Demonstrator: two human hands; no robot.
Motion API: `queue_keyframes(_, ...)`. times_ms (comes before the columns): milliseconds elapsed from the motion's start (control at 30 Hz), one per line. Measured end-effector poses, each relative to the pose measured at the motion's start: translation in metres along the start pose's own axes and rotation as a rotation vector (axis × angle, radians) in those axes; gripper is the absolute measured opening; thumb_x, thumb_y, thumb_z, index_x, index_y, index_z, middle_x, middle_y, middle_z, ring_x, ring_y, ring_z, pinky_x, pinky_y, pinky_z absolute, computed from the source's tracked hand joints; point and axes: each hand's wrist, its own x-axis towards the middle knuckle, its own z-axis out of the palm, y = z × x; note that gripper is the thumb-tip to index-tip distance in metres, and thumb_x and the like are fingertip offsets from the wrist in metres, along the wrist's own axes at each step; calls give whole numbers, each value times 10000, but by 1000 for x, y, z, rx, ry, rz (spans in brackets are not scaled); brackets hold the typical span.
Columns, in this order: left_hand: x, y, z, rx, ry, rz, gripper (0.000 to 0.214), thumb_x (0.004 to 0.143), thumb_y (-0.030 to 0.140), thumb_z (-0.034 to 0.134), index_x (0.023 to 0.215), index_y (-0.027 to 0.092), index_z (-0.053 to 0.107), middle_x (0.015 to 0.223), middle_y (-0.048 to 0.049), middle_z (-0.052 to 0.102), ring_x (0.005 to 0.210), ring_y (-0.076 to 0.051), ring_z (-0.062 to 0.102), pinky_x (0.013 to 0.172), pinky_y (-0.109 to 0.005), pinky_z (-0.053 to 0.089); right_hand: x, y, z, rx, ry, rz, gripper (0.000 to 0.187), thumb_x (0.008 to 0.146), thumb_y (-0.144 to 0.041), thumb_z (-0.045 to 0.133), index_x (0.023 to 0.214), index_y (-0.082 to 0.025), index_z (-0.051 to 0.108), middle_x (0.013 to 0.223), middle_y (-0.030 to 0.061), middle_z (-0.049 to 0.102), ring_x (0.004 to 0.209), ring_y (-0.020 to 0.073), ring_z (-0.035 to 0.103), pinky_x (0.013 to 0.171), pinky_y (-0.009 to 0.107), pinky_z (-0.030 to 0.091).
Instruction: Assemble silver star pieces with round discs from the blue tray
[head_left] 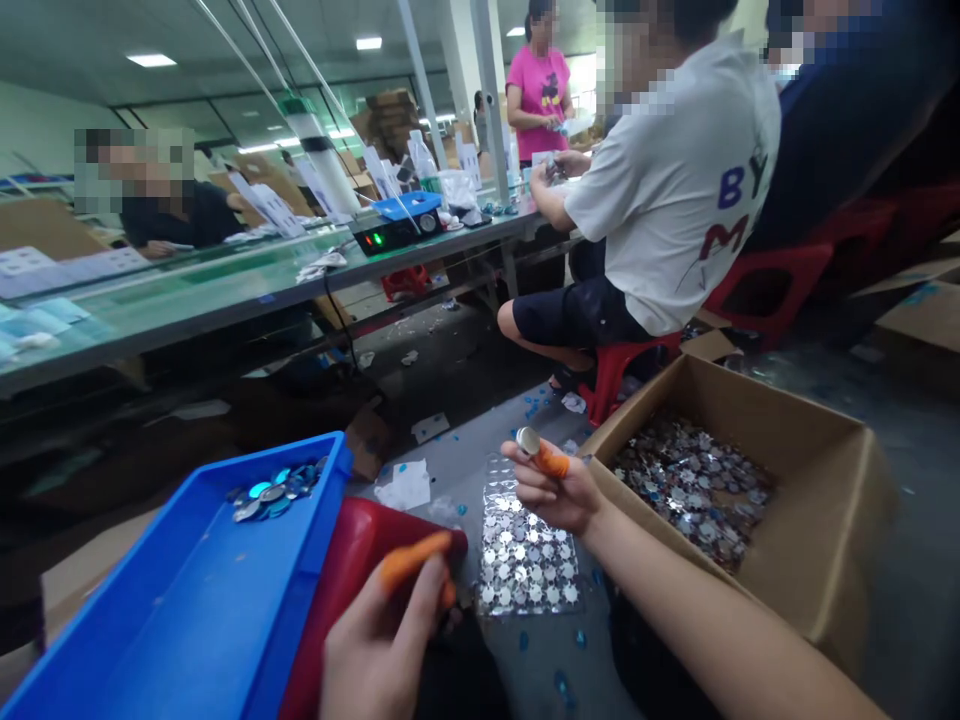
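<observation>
My right hand [551, 485] pinches a little round disc [528, 440]. My left hand [382, 640] sits by the shiny sheet [525, 555]; I cannot tell its grip. I should pinch softly.

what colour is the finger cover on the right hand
Orange: the finger cover on the right hand pinching a disc, head view.

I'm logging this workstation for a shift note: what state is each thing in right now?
right hand: pinching a round disc, raised
left hand: curled beside the red bin, grip unclear
blue tray: loose discs in its far corner
cardboard box: open, partly filled with shiny pieces
disc sheet: lying flat between the hands
</observation>
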Motion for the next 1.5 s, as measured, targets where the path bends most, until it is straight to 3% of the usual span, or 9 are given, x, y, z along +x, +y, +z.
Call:
queue_keyframes(67, 49, 8, 36, -376, -65, 94, 510, 823, 604, 696, 1138, 203, 733, 831, -56, 698, 716, -191, 638, 599, -269, 504, 3, -1, -5, -130, -11, 18, 247, 877, -328, 724, 883, -177, 529, 789, -51, 457, 466, 26, 125, 406, 176, 169)
queue_keyframes(133, 88, 11, 59, -496, -182, 194, 448, 871, 546, 684, 1111, 171, 735, 839, -63, 687, 711, -162, 605, 594, -239, 466, 5, -9, -11, -403, -55, 103, 277, 900, -411, 700, 903, -187, 536, 724, -63, 428, 468, 37, 193, 435, 189, 207)
queue_keyframes(333, 135, -25, 63, -208, -490, 388, 285, 923, 440, 649, 1033, 202, 761, 960, -83, 692, 881, -211, 619, 762, -284, 480, 4, -38, -26, -1516, -266, 268, 31, 907, -152, 612, 882, -171, 613, 938, 43, 607, 872, 168, 539, 787, 291, 429)
queue_keyframes(500, 141, -42, 65, -67, -816, 401, 267, 886, 416, 694, 1052, 215, 753, 1021, -96, 693, 957, -252, 632, 845, -328, 488, 3, -34, -34, -1574, -328, 366, 85, 904, -115, 576, 913, -184, 624, 971, 55, 626, 894, 187, 560, 817, 314, 449)
queue_keyframes(733, 144, -42, 73, -277, -1019, 197, 229, 843, 392, 751, 845, 166, 711, 838, -60, 659, 820, -204, 596, 779, -299, 462, 12, -32, -39, -1423, -314, 419, 46, 933, -204, 600, 943, -182, 639, 943, 30, 613, 856, 163, 541, 768, 288, 449)
queue_keyframes(867, 141, -46, 77, -546, -941, 107, 196, 798, 326, 809, 796, 160, 704, 787, -37, 632, 748, -155, 559, 723, -258, 433, 17, -33, -38, -1119, -182, 402, 186, 955, -358, 614, 1000, -177, 615, 930, 20, 582, 708, 108, 490, 622, 231, 428)
queue_keyframes(967, 136, -47, 88, -777, -730, 42, 215, 754, 328, 847, 786, 164, 712, 756, -23, 620, 698, -129, 533, 679, -242, 420, 17, -30, -34, -989, 22, 220, 326, 920, -425, 664, 1139, -196, 586, 1030, 38, 586, 630, 76, 453, 542, 208, 410)
queue_keyframes(1133, 127, -41, 110, -898, -444, -156, 327, 622, 338, 929, 811, 153, 738, 768, -25, 654, 718, -129, 563, 705, -249, 456, 11, -14, -30, -1413, 58, -88, 550, 798, -326, 811, 1302, -269, 599, 1122, 69, 601, 689, 118, 520, 643, 288, 499)
queue_keyframes(1500, 124, -34, 117, -881, -463, -136, 332, 687, 372, 898, 915, 161, 781, 913, -74, 738, 829, -160, 628, 753, -247, 467, 13, -6, -37, -1493, 163, -265, 320, 867, -265, 726, 1186, -283, 704, 1140, 80, 609, 644, 110, 524, 582, 285, 498)
